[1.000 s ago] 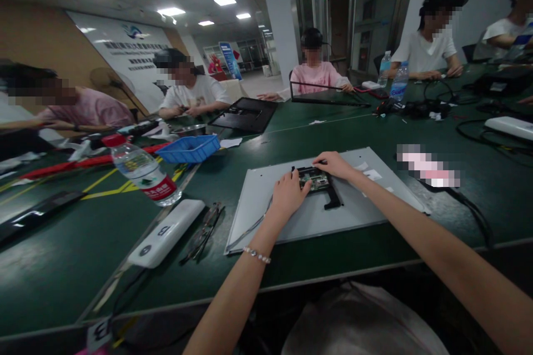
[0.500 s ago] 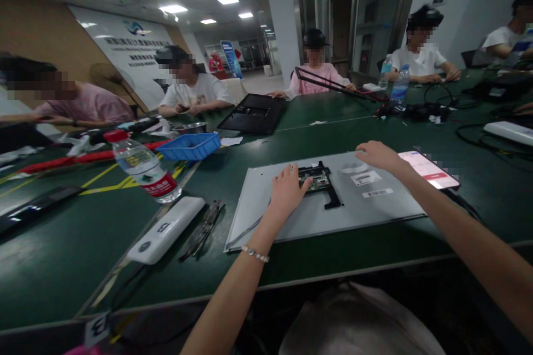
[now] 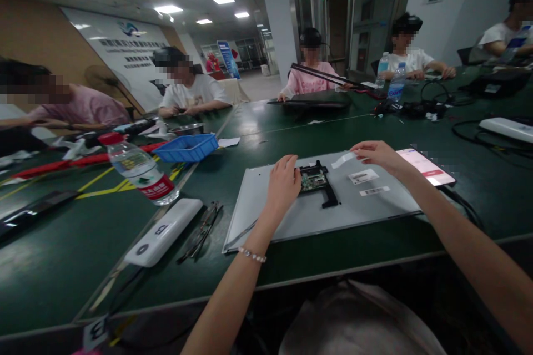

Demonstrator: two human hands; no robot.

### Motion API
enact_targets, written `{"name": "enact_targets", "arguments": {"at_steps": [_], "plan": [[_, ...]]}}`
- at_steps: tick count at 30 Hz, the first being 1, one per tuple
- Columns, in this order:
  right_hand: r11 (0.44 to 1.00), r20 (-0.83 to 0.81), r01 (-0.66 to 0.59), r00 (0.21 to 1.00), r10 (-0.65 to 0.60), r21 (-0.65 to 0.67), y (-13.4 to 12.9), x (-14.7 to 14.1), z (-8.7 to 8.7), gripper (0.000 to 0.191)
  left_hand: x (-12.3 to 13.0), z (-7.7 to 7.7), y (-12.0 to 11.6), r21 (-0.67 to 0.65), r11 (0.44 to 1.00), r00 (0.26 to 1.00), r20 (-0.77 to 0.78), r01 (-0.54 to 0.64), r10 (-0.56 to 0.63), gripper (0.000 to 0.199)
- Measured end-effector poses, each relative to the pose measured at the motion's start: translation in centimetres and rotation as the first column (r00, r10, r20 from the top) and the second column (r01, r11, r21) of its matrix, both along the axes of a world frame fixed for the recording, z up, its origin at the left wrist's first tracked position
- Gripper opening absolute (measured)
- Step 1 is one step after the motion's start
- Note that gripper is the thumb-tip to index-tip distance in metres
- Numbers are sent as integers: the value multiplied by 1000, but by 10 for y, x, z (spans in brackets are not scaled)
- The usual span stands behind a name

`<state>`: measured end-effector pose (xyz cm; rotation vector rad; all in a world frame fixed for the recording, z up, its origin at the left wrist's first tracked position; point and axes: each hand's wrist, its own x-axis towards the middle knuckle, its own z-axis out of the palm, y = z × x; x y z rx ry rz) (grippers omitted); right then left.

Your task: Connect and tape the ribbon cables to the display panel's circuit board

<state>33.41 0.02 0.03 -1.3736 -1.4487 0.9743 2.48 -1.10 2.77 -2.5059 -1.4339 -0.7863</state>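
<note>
A flat grey panel (image 3: pixel 387 205) lies on the green table, with a black bracket (image 3: pixel 331 197) and a small green circuit board (image 3: pixel 313 178) on its upper middle. My left hand (image 3: pixel 285 180) rests at the board's left edge, fingers stretched out and close together, holding nothing that I can see. Above the panel's far right part, my right hand (image 3: pixel 377 155) pinches one end of a short whitish strip of tape (image 3: pixel 342 160). Two white labels sit on the panel below that strip, the upper label (image 3: pixel 363 176) nearer to it.
A lit phone (image 3: pixel 428 167) lies right of the panel. To the left are glasses (image 3: pixel 202 230), a white power bank (image 3: pixel 164 233), a water bottle (image 3: pixel 144 172) and a blue tray (image 3: pixel 187 148). Across the table, a person in pink handles a black frame (image 3: pixel 320 75) and a dark panel (image 3: pixel 312 103).
The strip, curled near my right fingers before, now stretches out leftward from them. My left fingers have drawn together. Across the table, the dark panel has moved right and been laid flatter.
</note>
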Motion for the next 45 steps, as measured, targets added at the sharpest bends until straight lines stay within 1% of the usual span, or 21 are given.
{"name": "enact_targets", "arguments": {"at_steps": [1,3,6,8,10,14,17,19,21,23,26,28,29,31,33,35,37,41,43,45], "plan": [[999,-44,-37,998,36,-7,-3,-3,3,35,0,1,0,7,1000,1000,12,21,-21,38],[993,-57,-109,993,107,-38,-10,-12,6,36,1,3,-1,10,998,998,27,55,-55,38],[971,39,-209,976,215,-115,-16,-27,5,30,2,5,-3,-12,993,992,29,121,-121,39],[949,107,-269,952,288,-166,-18,-36,3,26,3,6,-6,-37,983,984,21,180,-179,39],[925,140,-327,924,357,-195,-21,-42,2,23,5,7,-9,-66,970,972,10,234,-234,39],[902,119,-387,903,413,-192,-26,-49,3,20,10,9,-16,-124,927,932,-36,354,-361,39],[896,102,-399,900,423,-194,-28,-53,2,21,16,6,-21,-220,864,866,-126,452,-485,38],[895,114,-401,897,427,-196,-28,-54,-1,23,20,2,-23,-283,834,825,-189,474,-533,39],[898,155,-399,890,428,-186,-26,-53,-4,22,24,-3,-25,-321,828,806,-241,460,-541,42],[913,226,-381,886,406,-146,-24,-51,-5,20,27,-6,-26,-350,837,806,-278,421,-522,44],[951,351,-305,887,300,-43,-22,-47,-4,17,28,-8,-27,-371,844,811,-299,387,-503,43],[965,380,-263,893,241,8,-22,-45,-1,18,28,-8,-26,-360,842,809,-291,402,-511,42],[963,368,-268,898,243,17,-23,-46,0,19,28,-8,-26,-351,841,806,-288,413,-516,42],[941,317,-338,893,319,7,-25,-49,2,20,28,-8,-26,-338,842,803,-292,421,-519,41],[903,285,-429,862,419,-31,-26,-52,1,19,28,-8,-26,-340,847,801,-310,410,-512,40],[883,299,-465,835,462,-64,-27,-55,-2,19,29,-7,-26,-349,850,796,-333,394,-505,39],[896,342,-439,833,435,-69,-25,-56,-5,20,29,-6,-26,-355,850,788,-350,389,-507,38],[942,409,-331,854,320,-46,-21,-53,-7,24,29,-5,-25,-344,844,768,-369,411,-524,39],[944,410,-328,855,317,-44,-21,-51,-6,25,28,-5,-25,-333,850,768,-380,408,-517,41],[935,395,-350,853,341,-52,-22,-52,-5,25,28,-6,-26,-320,860,775,-384,397,-501,42]]}}
